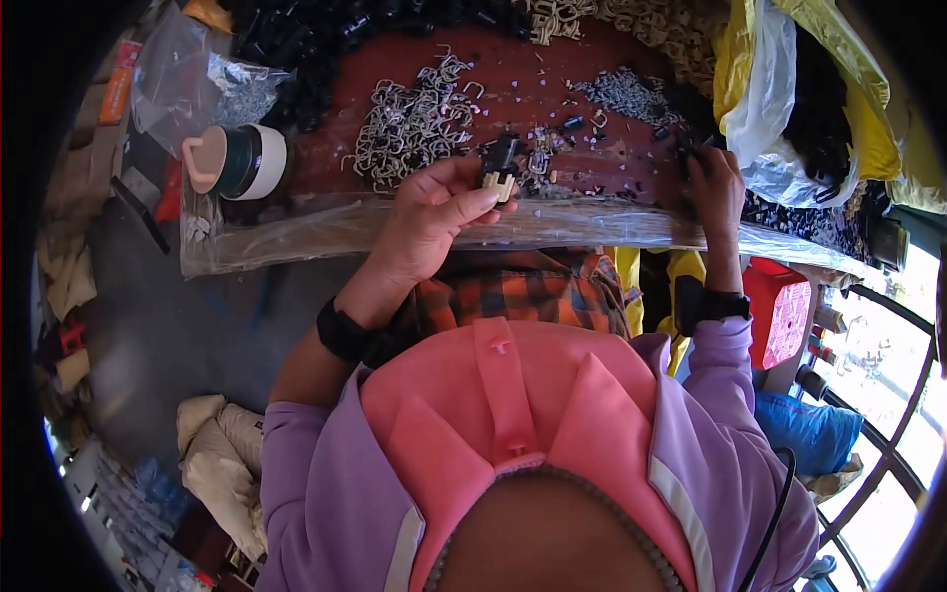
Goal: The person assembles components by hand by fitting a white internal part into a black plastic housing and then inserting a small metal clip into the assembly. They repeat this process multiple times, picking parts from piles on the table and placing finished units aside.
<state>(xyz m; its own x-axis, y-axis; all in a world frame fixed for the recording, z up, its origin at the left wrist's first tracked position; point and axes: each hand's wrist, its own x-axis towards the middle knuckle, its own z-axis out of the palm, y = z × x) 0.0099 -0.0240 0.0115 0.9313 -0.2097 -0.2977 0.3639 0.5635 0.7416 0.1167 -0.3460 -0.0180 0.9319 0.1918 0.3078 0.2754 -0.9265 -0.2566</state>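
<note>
Heaps of metal clips, grey bits and black parts are crowding a red bench, suggesting a workshop.

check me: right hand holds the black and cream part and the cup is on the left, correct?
No: the left hand holds the black and cream part, as the head view shows. The cup is indeed on the left.

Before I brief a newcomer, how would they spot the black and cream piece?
Start at the dark red worktop, then find the left hand over its near edge. That hand grips the small black and cream piece. Unlike the silvery metal hooks piled nearby, it is two-coloured and held.
</note>
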